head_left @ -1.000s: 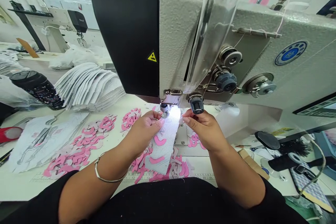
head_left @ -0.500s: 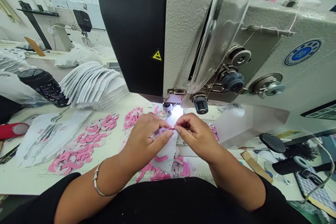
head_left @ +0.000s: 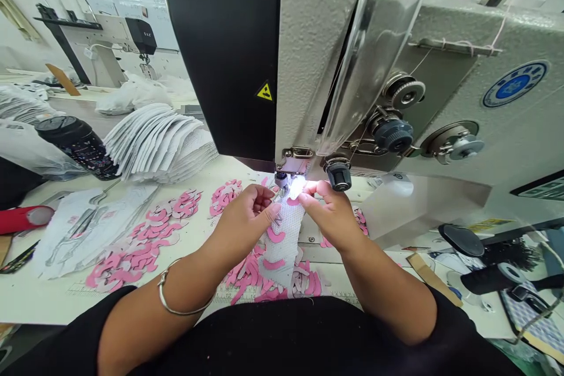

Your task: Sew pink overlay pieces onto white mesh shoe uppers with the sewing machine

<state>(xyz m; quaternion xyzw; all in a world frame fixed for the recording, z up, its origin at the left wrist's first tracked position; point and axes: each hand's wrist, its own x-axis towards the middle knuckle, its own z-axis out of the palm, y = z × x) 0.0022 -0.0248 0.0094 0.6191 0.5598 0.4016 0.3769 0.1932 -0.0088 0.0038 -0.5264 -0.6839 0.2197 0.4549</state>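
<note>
A white textured fabric panel [head_left: 282, 247] lies under the sewing machine's needle area [head_left: 282, 181], with pink curved pieces [head_left: 276, 237] on it. My right hand [head_left: 328, 211] has its thumb and forefinger closed at the edge of another pink curved patch [head_left: 292, 201], close beside the presser foot. To the left of the needle, my left hand [head_left: 249, 214] is closed, fingers curled and thumb over the panel. What is between its fingertips, if anything, is hidden.
The sewing machine head [head_left: 224, 64] stands over the work. Loose pink pieces [head_left: 127, 252] lie in piles on the table. At the left are a stack of white panels [head_left: 161, 144], a dark tumbler [head_left: 77, 144] and printed white sheets [head_left: 83, 229]. A black thread spool [head_left: 489, 278] lies at right.
My hands have moved apart from fingertip to fingertip and forward to the needle area. A pink patch now lies on the panel by the presser foot, and more of the panel shows.
</note>
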